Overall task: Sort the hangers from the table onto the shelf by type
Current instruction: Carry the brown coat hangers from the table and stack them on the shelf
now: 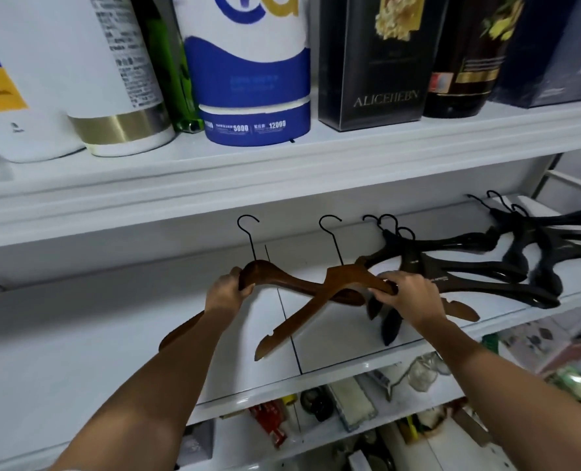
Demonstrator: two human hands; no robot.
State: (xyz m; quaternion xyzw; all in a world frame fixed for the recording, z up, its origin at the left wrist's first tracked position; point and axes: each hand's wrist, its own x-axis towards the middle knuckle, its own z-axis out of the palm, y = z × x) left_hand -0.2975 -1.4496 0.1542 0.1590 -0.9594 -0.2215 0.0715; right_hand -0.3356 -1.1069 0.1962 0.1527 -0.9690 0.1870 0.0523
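Head view: black hangers [469, 266] crowd shelf [112, 351] beside brown hangers [302, 294].

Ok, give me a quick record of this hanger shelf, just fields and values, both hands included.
left hand: grips left brown hanger near its neck
right hand: grips right brown hanger on its right arm
brown hangers: two, crossed, over the shelf
black hangers: piled on the shelf, right side
upper shelf: bottles and boxes
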